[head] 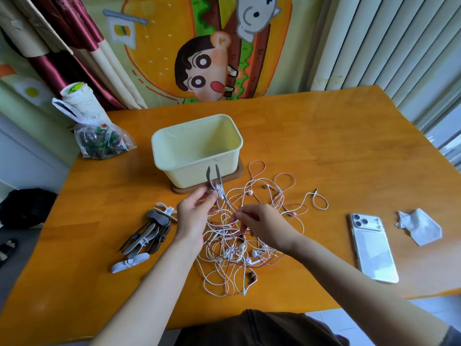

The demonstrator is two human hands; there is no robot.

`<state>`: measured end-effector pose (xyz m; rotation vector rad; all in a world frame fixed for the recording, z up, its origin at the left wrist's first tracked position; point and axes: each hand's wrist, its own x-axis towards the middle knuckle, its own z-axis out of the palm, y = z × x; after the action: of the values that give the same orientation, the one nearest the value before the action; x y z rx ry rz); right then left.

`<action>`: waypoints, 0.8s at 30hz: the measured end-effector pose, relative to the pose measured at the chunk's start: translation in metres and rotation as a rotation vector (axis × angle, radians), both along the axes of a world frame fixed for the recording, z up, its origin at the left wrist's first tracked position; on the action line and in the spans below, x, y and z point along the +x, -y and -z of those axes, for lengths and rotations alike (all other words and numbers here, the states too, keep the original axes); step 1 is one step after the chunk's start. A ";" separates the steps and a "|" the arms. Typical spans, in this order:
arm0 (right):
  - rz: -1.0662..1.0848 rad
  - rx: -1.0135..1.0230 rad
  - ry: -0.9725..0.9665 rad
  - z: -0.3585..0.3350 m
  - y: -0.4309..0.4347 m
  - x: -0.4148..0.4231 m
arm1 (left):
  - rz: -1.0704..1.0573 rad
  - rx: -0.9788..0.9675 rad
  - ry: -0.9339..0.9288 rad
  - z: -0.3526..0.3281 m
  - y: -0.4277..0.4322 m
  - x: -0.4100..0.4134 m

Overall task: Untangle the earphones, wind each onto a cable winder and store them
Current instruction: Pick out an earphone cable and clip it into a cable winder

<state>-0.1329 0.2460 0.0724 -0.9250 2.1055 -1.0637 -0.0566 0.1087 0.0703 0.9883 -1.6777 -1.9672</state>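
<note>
Head view: the left hand (193, 213) is raised just above the counter (324, 151), its fingers pinching a grey cable winder (214, 179) whose two prongs point up in front of the near wall of a cream box (189, 176); a few turns of white cord sit round the winder's middle. The right hand (262, 224) is just to the right and slightly nearer, its fingertips closed on a white cord that runs up toward the winder. Under and between both hands lies the tangle of earphones (240, 249), white and pink cords knotted together at the middle of the counter, with loops reaching right and a jack plug (316, 190) at the far right end. A pile of spare winders (152, 233), grey, black and white, lies left of the left wrist. A phone (373, 248) lies face down on the right, with a crumpled tissue (421, 227) beyond it.
</note>
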 end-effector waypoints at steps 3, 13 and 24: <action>-0.051 0.031 -0.046 -0.005 0.002 -0.001 | 0.005 -0.239 0.090 0.008 0.003 -0.003; 0.052 -0.001 -0.209 -0.021 0.007 -0.033 | 0.289 -0.635 0.177 0.022 0.010 -0.008; 0.160 -0.066 -0.255 -0.019 0.004 -0.046 | 0.515 -0.484 0.134 0.011 0.017 0.001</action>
<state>-0.1787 0.2422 0.0914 -0.9809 2.4003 -1.1530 -0.0553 0.0921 0.0598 0.5504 -2.5199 -1.6425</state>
